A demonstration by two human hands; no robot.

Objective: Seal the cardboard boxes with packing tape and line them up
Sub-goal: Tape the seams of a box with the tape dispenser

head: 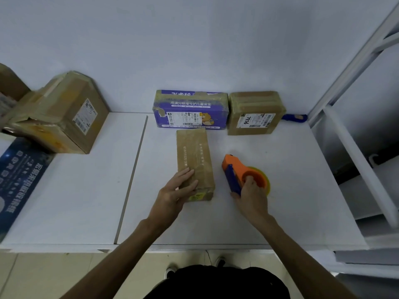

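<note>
A long narrow cardboard box [194, 156] lies lengthwise on the white table [291, 201], its top covered in shiny tape. My left hand [174, 194] rests on its near end with straight fingers. My right hand [251, 196] grips an orange and blue tape dispenser [239, 172] with a yellowish tape roll, standing on the table just right of that box. Against the back wall stand a purple printed box [190, 110] and a taped brown box [254, 114] side by side.
A large brown box [62, 117] sits at the far left beside other cartons. A dark blue printed sheet [19, 175] lies on the table's left edge. A blue tool [294, 117] lies by the wall at right. White metal shelving [356, 147] stands at right.
</note>
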